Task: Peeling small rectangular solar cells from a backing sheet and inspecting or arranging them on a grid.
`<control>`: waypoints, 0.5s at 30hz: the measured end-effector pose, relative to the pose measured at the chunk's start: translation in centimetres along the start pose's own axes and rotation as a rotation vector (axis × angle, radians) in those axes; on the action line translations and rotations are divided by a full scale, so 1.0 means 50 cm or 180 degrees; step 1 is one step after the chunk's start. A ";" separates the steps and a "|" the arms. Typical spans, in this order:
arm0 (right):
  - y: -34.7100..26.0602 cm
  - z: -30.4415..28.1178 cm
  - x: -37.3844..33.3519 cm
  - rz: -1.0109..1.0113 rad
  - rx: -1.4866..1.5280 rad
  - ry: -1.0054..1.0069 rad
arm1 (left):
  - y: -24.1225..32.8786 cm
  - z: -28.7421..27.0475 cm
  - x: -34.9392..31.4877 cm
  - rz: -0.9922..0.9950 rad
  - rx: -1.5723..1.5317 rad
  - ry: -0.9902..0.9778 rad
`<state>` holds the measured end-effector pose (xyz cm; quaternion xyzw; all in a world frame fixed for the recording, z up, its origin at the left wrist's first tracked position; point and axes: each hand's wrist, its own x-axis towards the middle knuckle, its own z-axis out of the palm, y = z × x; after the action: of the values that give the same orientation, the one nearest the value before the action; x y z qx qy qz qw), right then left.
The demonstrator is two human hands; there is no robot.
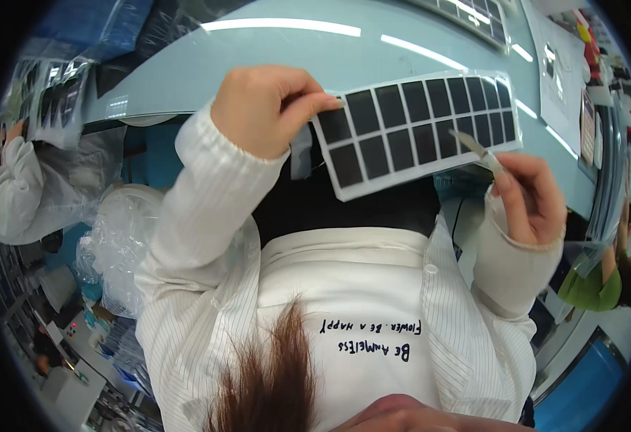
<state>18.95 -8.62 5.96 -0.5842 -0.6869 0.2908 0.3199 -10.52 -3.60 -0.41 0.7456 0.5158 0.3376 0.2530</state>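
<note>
A white sheet (394,129) with two rows of black rectangles is held up, slightly tilted, over the front edge of the table. My left hand (268,108) pinches its upper left corner between thumb and fingers. Near the sheet's right end, my right hand (531,198) is closed on a slim pointed metal tool (481,151). The tool's tip lies over the lower row of rectangles. Whether it is tweezers or a knife, and whether it touches the sheet, I cannot tell.
The glossy pale table (279,47) stretches ahead. A framed panel (474,18) lies at its far right, with a calculator (587,129) beyond. Clear plastic bagging (124,245) is at my left. Other people (24,183) are at left and in green (592,288) at right.
</note>
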 end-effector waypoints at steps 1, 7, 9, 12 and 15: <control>0.009 0.015 0.006 0.0115 0.0192 0.0196 | -0.007 -0.016 0.018 0.0124 0.0181 -0.0106; 0.053 0.086 0.024 -0.0903 -0.0100 -0.0137 | -0.073 -0.086 0.091 -0.0187 0.0731 -0.0098; 0.045 0.107 0.037 -0.1275 -0.0421 -0.0138 | -0.082 -0.109 0.096 -0.0136 0.0767 0.0133; 0.044 0.117 0.052 -0.1436 -0.0466 -0.0188 | -0.066 -0.164 0.033 -0.0248 0.0608 0.0492; 0.040 0.121 0.064 -0.1341 -0.0462 -0.0177 | -0.068 -0.219 -0.064 -0.0772 0.0134 0.0742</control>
<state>15.13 -5.31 0.93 -0.4411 -0.8214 0.1834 0.3115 -21.69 -5.15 3.41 0.6388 0.6348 0.3779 0.2148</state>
